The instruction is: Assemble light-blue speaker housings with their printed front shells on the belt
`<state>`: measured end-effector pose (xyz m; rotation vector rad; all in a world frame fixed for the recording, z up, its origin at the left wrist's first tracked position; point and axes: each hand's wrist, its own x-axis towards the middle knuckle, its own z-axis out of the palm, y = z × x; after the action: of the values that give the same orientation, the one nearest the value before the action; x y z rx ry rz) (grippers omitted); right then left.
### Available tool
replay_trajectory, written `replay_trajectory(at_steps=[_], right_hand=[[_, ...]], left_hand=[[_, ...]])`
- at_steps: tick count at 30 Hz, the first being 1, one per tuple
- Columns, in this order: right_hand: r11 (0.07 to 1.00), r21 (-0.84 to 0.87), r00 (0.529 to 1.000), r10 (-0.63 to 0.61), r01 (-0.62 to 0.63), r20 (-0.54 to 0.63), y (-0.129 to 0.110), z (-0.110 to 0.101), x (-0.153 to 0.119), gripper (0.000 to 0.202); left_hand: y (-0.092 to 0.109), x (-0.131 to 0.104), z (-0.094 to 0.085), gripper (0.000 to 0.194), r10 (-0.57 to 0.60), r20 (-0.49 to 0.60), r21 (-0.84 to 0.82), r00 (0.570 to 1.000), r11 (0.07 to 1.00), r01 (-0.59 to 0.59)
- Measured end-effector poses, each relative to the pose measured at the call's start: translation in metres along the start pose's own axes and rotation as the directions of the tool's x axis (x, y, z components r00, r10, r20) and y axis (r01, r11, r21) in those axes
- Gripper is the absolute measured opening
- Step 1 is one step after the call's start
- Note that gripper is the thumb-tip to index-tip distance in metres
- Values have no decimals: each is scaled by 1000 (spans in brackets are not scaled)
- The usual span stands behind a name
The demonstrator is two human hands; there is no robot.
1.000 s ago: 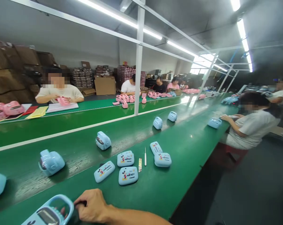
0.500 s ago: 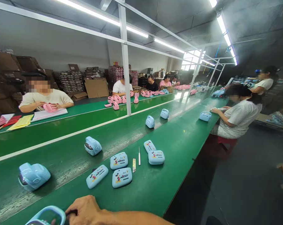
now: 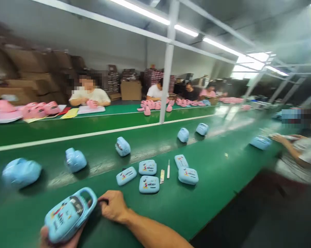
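A light blue case with a looped handle and a cartoon print lies tilted in my left hand, whose fingers wrap its underside at the lower left. Just right of the handle loop, my right hand is closed with a small dark piece pinched at its fingertips. Several printed blue covers lie on the green bench, among them one at the front and another farther right. Between them are a white-handled tool and a small yellowish strip.
Blue cases stand in a row along the belt. A metal post rises beyond it. Across sit people by pink cases. At the right, a co-worker's hand is near another blue case.
The view has swung left. The held blue case has come fully into view with its printed face showing, and my left hand now shows beneath it. The dark piece now shows at my right fingertips.
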<state>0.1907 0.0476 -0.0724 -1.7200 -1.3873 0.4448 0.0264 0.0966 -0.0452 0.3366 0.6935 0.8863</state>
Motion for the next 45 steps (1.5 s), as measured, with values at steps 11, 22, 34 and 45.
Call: replay_trajectory(at_steps=[11,22,34,45], right_hand=[[976,216,1000,13,-11,-10,2,-2,-32,28],[908,415,984,119,-53,-134,13,-3,-32,37],[803,323,727,-593,501,347,-31,-34,-20,109],[795,260,736,-606,547,303,-24,-33,-18,104]], left_hand=[[-14,-5,-44,66,89,385,-361,919,931,61],[-16,-23,-1,71,442,-197,144,875,896,-421],[-4,-70,14,89,238,-99,470,966,867,-165],[-3,-76,11,86,246,-106,551,963,821,-149]])
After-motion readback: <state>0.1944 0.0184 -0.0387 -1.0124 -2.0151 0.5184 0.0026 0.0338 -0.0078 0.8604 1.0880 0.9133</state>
